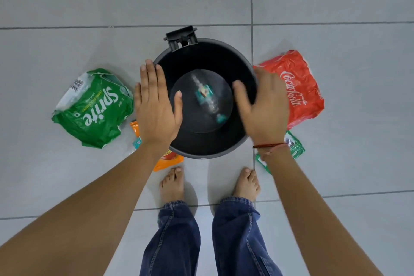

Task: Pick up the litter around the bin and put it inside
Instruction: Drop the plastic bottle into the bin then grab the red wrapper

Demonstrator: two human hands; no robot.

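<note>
Counted: one black bin (205, 52); one clear bottle (207, 96) inside it; four wrappers on floor: green Sprite (94, 107), red Coca-Cola (298, 89), orange (167, 159), small green (293, 144). Two hands: left (155, 107), right (263, 107).

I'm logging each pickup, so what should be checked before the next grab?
1. Bin open, no lid across it: ok.
2. Left hand free: ok.
3. Right hand free: ok, though blurred.
4. Floor litter gone: not ok; green Sprite wrapper, red Coca-Cola wrapper, orange packet and small green packet remain.
5. Room in the bin: ok; only a clear bottle inside.
</note>
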